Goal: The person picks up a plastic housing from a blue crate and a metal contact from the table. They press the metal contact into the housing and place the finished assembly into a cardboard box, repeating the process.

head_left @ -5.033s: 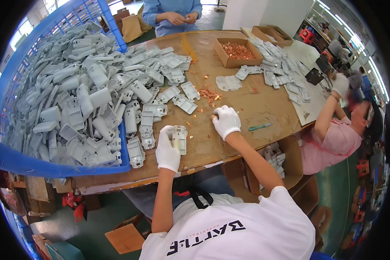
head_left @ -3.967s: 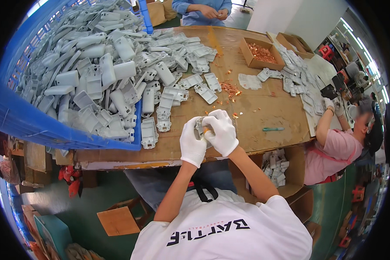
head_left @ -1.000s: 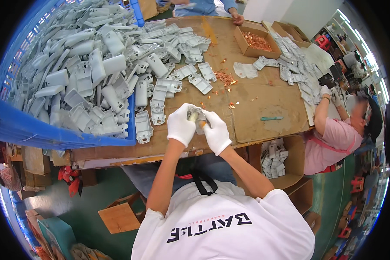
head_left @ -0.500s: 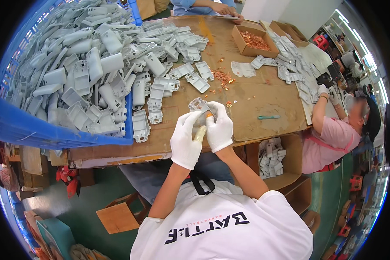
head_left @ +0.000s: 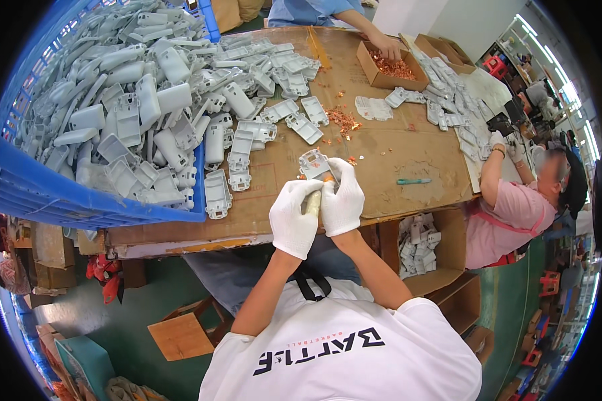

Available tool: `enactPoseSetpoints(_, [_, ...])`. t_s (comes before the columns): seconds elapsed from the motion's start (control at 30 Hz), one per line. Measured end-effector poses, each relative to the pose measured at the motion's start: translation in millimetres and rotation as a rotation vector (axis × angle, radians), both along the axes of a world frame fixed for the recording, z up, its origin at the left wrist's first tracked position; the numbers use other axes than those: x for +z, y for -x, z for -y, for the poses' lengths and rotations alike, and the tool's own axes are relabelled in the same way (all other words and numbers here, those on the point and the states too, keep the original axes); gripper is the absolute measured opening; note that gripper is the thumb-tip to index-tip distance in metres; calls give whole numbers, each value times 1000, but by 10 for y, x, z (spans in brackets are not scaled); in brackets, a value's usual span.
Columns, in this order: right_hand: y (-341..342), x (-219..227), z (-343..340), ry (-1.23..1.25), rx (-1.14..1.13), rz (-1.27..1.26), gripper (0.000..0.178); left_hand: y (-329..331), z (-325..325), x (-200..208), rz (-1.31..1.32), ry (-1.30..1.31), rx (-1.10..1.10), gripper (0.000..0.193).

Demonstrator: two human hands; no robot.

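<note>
Both my hands wear white gloves and meet above the near part of the table. My right hand [head_left: 343, 203] is closed on a small light-grey plastic casing [head_left: 314, 164], its thumb pressed to the casing's near end. My left hand [head_left: 294, 217] is closed too, its curled fingers at the near left side of the same casing. A pale yellowish cover [head_left: 312, 202] wraps the left thumb. Something orange [head_left: 328, 178] shows at the right thumb tip; I cannot tell what it is. Beyond the casing lie loose copper-coloured pieces [head_left: 344, 120].
A blue crate [head_left: 100, 204] heaped with grey casings stands left, with more casings [head_left: 304, 127] spilling beside it. A cardboard box [head_left: 389, 81] holds copper pieces; a co-worker's hand [head_left: 385, 45] reaches in. A teal pen-like tool [head_left: 414, 181] lies right. Another person [head_left: 515, 207] works at right.
My hands and the casing have shifted slightly right, and the casing's face is turned more into view. The far co-worker's hand has moved right into the box of copper pieces.
</note>
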State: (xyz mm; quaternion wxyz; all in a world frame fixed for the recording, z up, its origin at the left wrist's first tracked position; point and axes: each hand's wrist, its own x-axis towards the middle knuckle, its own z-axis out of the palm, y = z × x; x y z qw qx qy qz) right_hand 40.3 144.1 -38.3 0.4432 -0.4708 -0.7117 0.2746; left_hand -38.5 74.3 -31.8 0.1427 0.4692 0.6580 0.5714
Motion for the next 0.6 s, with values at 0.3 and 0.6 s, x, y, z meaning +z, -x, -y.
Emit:
enactPoseSetpoints(0.3, [-46, 128, 10, -52, -29, -50, 26, -192, 91, 89, 208, -46, -132, 32])
enactPoseSetpoints(0.6, [-64, 236, -16, 135, 4, -383, 24, -231, 240, 338, 106, -52, -116, 30])
